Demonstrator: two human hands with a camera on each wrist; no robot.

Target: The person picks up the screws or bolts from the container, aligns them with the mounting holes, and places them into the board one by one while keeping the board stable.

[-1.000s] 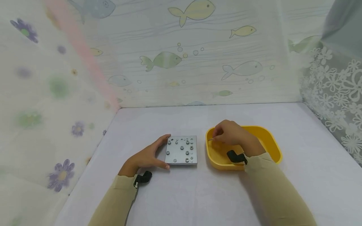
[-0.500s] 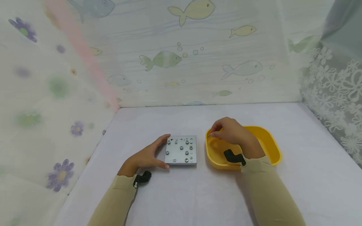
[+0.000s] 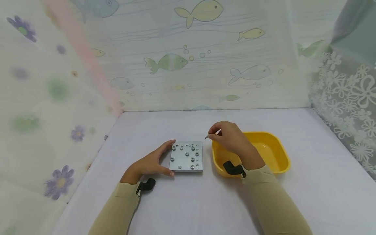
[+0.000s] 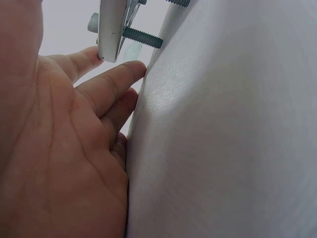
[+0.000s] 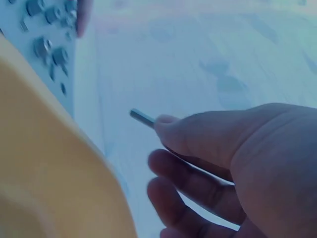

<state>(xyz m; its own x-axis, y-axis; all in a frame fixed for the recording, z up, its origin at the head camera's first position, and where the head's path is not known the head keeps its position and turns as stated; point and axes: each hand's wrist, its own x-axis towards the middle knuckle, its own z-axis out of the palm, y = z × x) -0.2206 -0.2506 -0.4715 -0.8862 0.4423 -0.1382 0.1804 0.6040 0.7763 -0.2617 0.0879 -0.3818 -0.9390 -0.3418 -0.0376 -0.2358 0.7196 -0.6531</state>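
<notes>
A square metal plate (image 3: 186, 156) with several socket-head screws set in it sits near the middle of the table. Threaded screw ends (image 4: 143, 37) stick out of its underside in the left wrist view. My left hand (image 3: 149, 163) holds its left side, index fingertip at the far corner and thumb at the near one. Between thumb and index finger, my right hand (image 3: 228, 137) pinches a thin metal rod (image 5: 141, 117), which shows only its straight end; the rest is hidden in the fingers. That hand is over the left far rim of a yellow tray (image 3: 283, 160), the rod pointing toward the plate.
White cloth (image 3: 188, 202) covers the table. A fish-print curtain (image 3: 164, 85) hangs along the far edge, with a flower-print sheet (image 3: 44, 130) at the left and a lace curtain (image 3: 349, 94) at the right. Each wrist carries a small black camera (image 3: 147, 185).
My right hand has risen from inside the yellow tray and moved left, bringing the metal rod past the rim toward the plate. The left hand keeps its place on the plate.
</notes>
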